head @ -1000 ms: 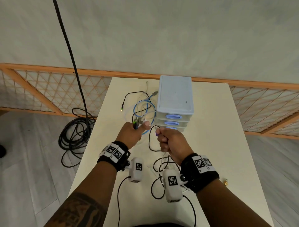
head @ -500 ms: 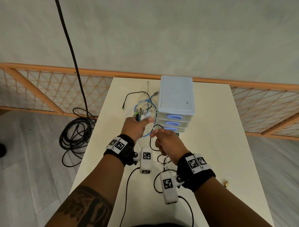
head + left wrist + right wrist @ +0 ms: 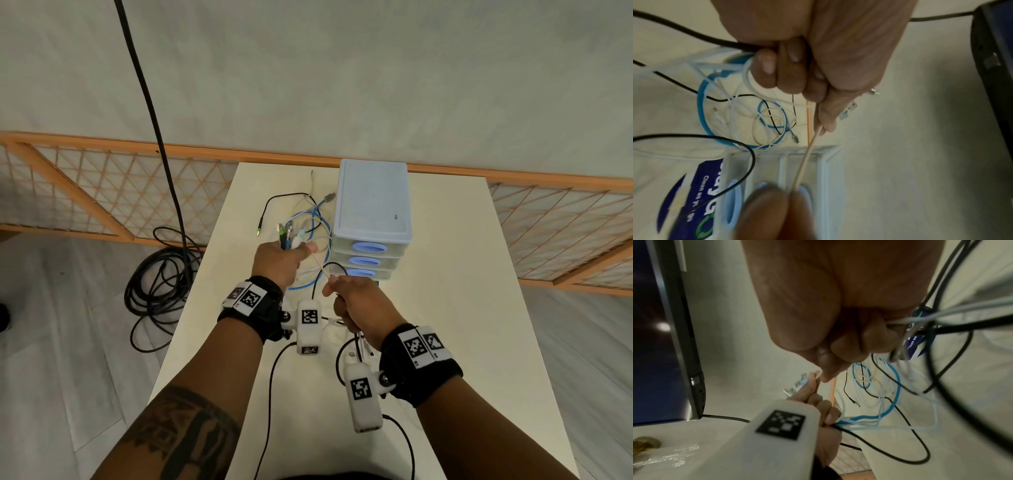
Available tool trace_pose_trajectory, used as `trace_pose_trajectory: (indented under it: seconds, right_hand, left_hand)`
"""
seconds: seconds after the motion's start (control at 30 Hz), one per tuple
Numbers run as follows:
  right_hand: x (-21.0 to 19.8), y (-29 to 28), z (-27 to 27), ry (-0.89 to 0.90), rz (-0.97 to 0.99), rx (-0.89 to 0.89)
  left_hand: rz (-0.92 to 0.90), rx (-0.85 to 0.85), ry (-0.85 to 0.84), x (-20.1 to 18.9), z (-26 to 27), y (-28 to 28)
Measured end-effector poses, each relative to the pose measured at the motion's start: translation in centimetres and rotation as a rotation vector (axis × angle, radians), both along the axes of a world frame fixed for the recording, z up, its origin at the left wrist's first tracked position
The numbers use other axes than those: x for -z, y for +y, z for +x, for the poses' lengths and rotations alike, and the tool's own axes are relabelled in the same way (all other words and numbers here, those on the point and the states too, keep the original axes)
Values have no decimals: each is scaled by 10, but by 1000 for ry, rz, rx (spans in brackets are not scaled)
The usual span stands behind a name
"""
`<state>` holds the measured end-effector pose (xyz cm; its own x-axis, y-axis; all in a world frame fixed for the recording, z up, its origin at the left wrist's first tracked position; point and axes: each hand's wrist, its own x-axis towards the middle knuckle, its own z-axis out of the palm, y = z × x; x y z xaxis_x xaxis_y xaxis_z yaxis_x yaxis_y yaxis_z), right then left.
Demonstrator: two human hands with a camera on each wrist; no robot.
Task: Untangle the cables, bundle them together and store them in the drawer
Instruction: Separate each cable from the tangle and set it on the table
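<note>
My left hand [image 3: 284, 260] grips a bunch of cable ends [image 3: 289, 236], plugs sticking up past the fist, above the table's left middle. The blue cable [image 3: 322, 222] and black and white cables trail from it in loops beside the drawer unit [image 3: 373, 202]. A thin beige band [image 3: 807, 159] runs taut from my left thumb to my right hand [image 3: 356, 308], which pinches it and also holds cable strands [image 3: 941, 321] running back under the palm. All three drawers [image 3: 368, 247] look closed.
The cream table [image 3: 455, 274] has bare surface right of the drawer unit. A small brass piece [image 3: 643, 444] lies near the right edge. On the floor to the left sits a black cable coil [image 3: 157, 277]. A wooden lattice screen [image 3: 102, 192] stands behind.
My left hand has risen and moved away from me with the plug ends. My right hand has pulled back toward me, stretching the thin band between the two hands.
</note>
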<state>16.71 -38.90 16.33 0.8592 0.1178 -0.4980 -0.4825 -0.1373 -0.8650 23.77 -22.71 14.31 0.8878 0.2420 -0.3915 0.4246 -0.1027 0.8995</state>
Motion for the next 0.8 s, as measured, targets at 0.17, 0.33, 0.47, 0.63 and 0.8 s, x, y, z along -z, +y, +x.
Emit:
trace_pose_trajectory:
  seconds: [0.17,0.33,0.47,0.63,0.8]
  right_hand:
    - [1,-3,-1,-35,9,-27]
    - [4,-2,0,-3,38,-27]
    - [1,-5,0,64,80,-38]
    - [-3,-7,-5,136,107,-85]
    - [3,-6,-7,51,4,-150]
  left_hand:
    - [-34,187,73,-2,-6,3]
    - [90,347,45,-4,-12,-6]
    - [121,129,-35,-4,-6,-8]
    - [26,-130,-45,5,8,6]
    - [-42,-11,-8,6,-2,4]
